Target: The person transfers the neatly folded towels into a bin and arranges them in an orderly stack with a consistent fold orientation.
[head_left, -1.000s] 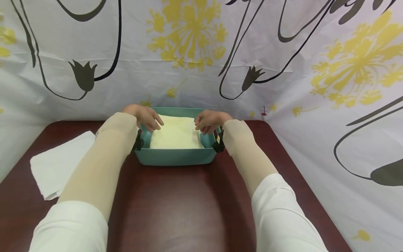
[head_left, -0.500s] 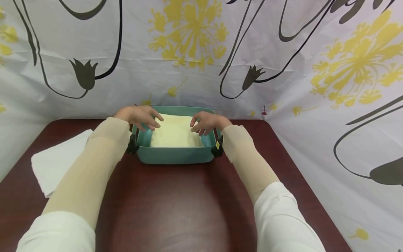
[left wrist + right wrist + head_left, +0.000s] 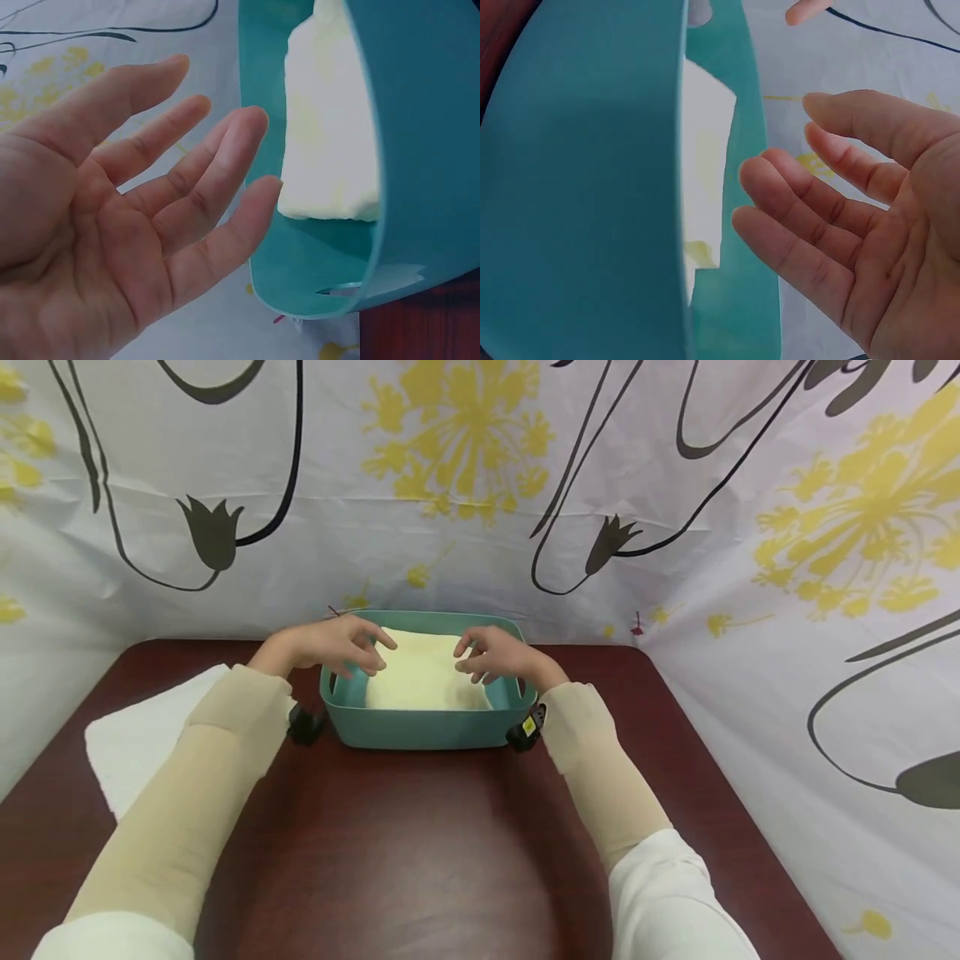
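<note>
A folded pale yellow cloth (image 3: 423,672) lies inside a teal basket (image 3: 420,729) at the far side of the table. Over the basket's left side hovers my left hand (image 3: 330,643), fingers loosely spread and holding nothing. My right hand (image 3: 502,656) hangs above the right side in much the same way, its fingers relaxed and bent a little. In the left wrist view the cloth (image 3: 330,127) sits apart from the fingertips, inside the basket wall. From the right wrist, the near wall of the basket (image 3: 585,180) hides part of the cloth (image 3: 707,165).
A white folded cloth (image 3: 142,735) lies on the left of the dark red table (image 3: 420,835), partly behind my left forearm. A patterned white curtain (image 3: 450,560) hangs right behind the basket and along the right side.
Both hands have lifted away from the yellow cloth, and the wrists have drawn outward and toward me. The left forearm has shifted left. The cloth stays in the basket.
</note>
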{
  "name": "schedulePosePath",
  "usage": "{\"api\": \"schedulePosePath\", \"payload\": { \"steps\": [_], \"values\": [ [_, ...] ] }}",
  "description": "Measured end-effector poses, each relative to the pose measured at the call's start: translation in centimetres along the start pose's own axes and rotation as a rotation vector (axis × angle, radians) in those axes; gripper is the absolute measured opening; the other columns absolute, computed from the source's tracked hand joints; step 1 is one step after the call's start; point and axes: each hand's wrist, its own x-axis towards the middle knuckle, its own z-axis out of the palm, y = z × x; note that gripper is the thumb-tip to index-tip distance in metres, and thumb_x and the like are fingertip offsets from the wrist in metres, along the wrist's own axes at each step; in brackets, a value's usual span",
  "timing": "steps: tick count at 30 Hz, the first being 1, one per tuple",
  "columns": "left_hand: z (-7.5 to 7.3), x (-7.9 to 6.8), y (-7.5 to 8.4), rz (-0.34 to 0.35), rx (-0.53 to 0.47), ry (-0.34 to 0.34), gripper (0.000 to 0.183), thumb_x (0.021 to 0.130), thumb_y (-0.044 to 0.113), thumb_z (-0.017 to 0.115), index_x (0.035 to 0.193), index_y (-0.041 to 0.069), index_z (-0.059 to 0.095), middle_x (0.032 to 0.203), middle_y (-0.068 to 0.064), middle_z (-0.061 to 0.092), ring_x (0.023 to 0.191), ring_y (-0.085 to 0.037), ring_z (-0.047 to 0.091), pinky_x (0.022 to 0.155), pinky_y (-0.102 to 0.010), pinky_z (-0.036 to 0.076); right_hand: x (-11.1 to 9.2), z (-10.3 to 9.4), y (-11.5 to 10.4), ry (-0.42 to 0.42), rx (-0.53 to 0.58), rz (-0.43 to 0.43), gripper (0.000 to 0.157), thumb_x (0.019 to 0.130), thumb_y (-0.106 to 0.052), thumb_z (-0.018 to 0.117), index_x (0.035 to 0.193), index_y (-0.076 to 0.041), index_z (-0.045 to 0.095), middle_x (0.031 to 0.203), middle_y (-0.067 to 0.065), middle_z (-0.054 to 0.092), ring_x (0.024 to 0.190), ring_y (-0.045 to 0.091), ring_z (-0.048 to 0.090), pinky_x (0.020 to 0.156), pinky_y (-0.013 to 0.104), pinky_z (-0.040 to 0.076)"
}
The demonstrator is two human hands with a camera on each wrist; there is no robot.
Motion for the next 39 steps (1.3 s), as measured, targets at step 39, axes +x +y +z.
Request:
{"api": "schedulePosePath", "payload": {
  "steps": [39],
  "values": [
    [3.9,-7.8,-6.3,0.09,-0.052,0.188,0.052,0.089,0.024,0.064,0.133,0.002,0.046,0.104,-0.01,0.062,0.098,-0.026,0.059,0.08,-0.044,0.049,-0.8,6.4,-3.2,-0.14,0.227,-0.291,0.018,0.09,-0.008,0.06,0.106,-0.001,0.055,0.095,0.029,0.059,0.084,0.045,0.058,0.072,0.042,0.052]
  ]
}}
